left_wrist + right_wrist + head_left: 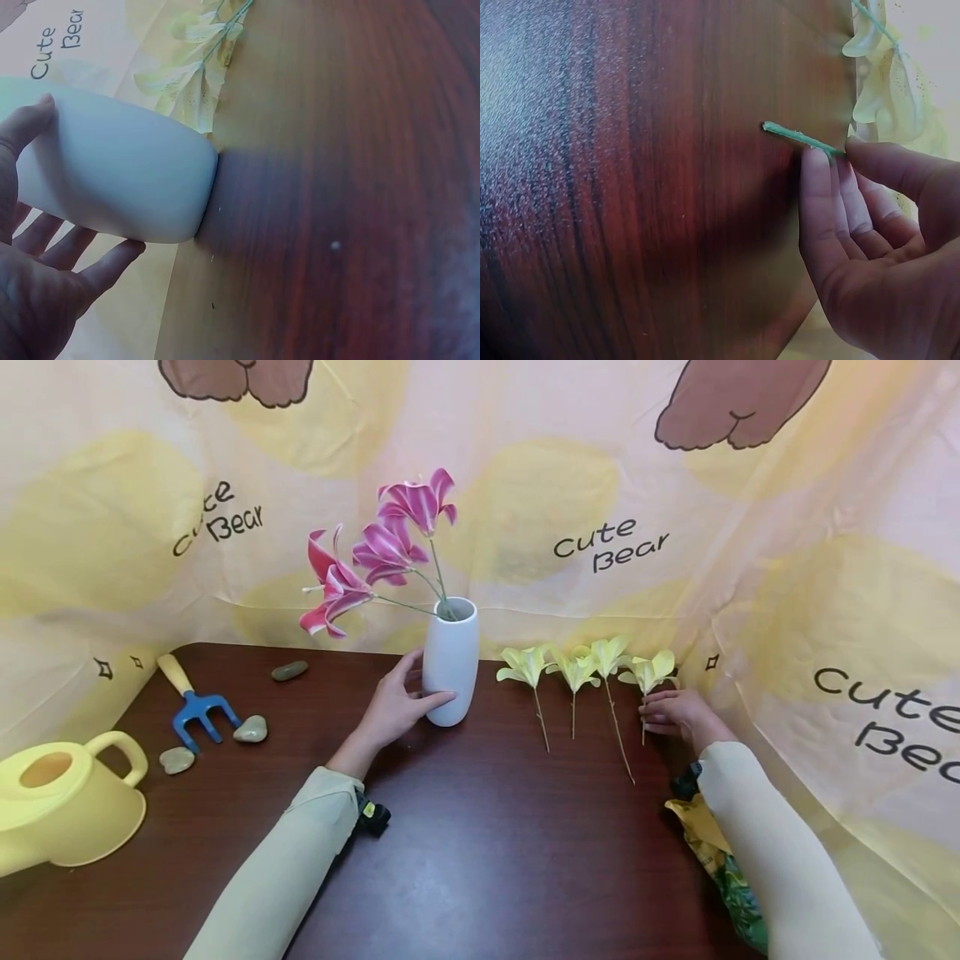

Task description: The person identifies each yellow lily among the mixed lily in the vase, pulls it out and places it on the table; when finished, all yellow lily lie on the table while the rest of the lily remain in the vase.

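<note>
A white vase (pixel 452 664) stands upright near the back edge of the dark wooden table. Three pink lilies (pixel 386 550) lean out of its mouth, mostly to the left. My left hand (pixel 392 706) grips the vase's lower half, thumb across the front and fingers round the far side. Several yellow lilies (pixel 573 670) lie in a row to the right of the vase. At the right end of that row, my right hand (pixel 686 717) pinches the green stem (pixel 804 139) of the last yellow lily (pixel 651 672) between thumb and fingers, with the stem's cut end sticking out.
At the left stands a yellow watering can (pixel 90 810). Behind it lie a blue hand fork (pixel 201 706) and pale stones (pixel 251 729), with a darker stone (pixel 289 671) farther back. A yellow-green bag (pixel 720 860) lies beneath the right forearm. Printed cloth (pixel 510 510) hangs behind the table.
</note>
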